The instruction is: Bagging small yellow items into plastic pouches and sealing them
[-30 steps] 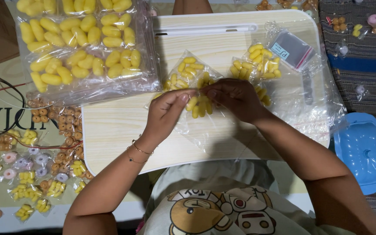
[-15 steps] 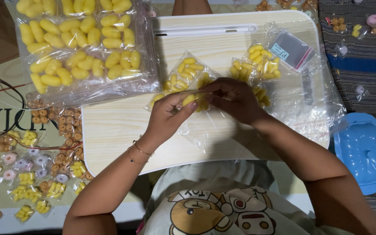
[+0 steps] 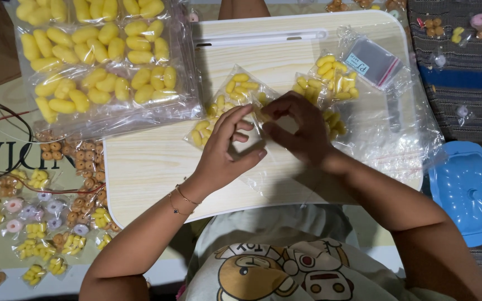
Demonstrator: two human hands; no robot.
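Both my hands meet over the middle of a light wooden lap table (image 3: 152,167). My left hand (image 3: 224,150) and my right hand (image 3: 302,128) pinch a small clear bag (image 3: 261,115) between their fingertips; its contents are mostly hidden, with only a bit of yellow showing. Just behind my left hand lies a filled small bag of yellow oval pieces (image 3: 235,95). Two more filled bags (image 3: 330,75) lie beyond my right hand.
Big clear bags of yellow oval pieces (image 3: 96,56) cover the table's far left corner. A packet of empty clear bags (image 3: 372,60) sits far right. A blue plastic box (image 3: 467,189) lies on the floor right; several small packed sweets (image 3: 34,234) are spread on the floor left.
My hands have moved slightly away from me and closed in together. The yellow pieces seen between them earlier are now mostly hidden by my fingers.
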